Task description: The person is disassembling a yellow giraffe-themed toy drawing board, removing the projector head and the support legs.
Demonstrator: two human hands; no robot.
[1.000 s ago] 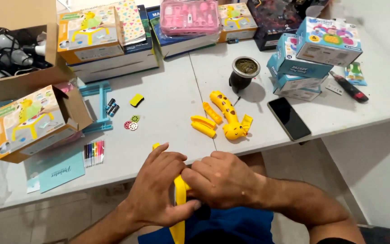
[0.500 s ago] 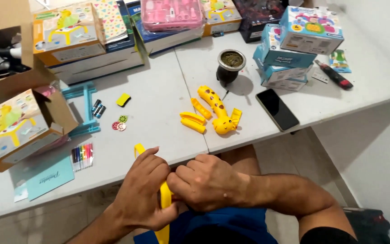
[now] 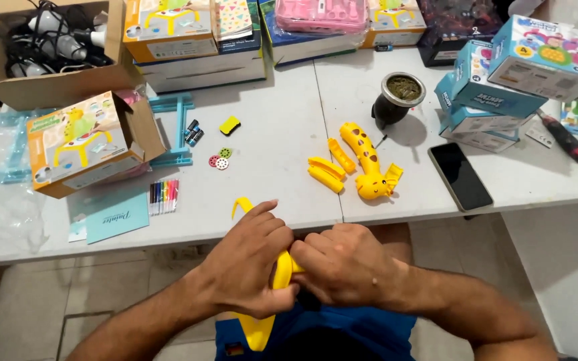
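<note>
Fingers (image 3: 262, 224) of my left hand (image 3: 249, 267) are curled tight around a yellow plastic piece (image 3: 281, 271), and the right hand (image 3: 342, 267) clamps the same piece from the other side, knuckles up, both hands pressed together just below the near edge of the white worktop (image 3: 275, 174). I see both forearms coming in low from the bottom of the view, wrists angled inward so the hands meet in the middle, over my lap. One end of the yellow piece curves up past my left fingertips by the worktop edge, the other end hangs down below my palms against blue cloth.

Counting what's out on the worktop: one yellow giraffe-shaped part (image 3: 369, 164) with brown spots, lying flat right of centre. Just to its left, three loose yellow bars (image 3: 328, 170), close together. One black phone (image 3: 459, 176) lies to the right of the giraffe, and one round dark cup (image 3: 398, 99) stands just behind it. Left of centre I count three small round discs (image 3: 219, 159), one small yellow block (image 3: 229, 125), and one pack of coloured markers (image 3: 164, 196) beside a pale blue card (image 3: 116, 218). One opened orange toy box (image 3: 81, 144) lies on its side at the left.
</note>
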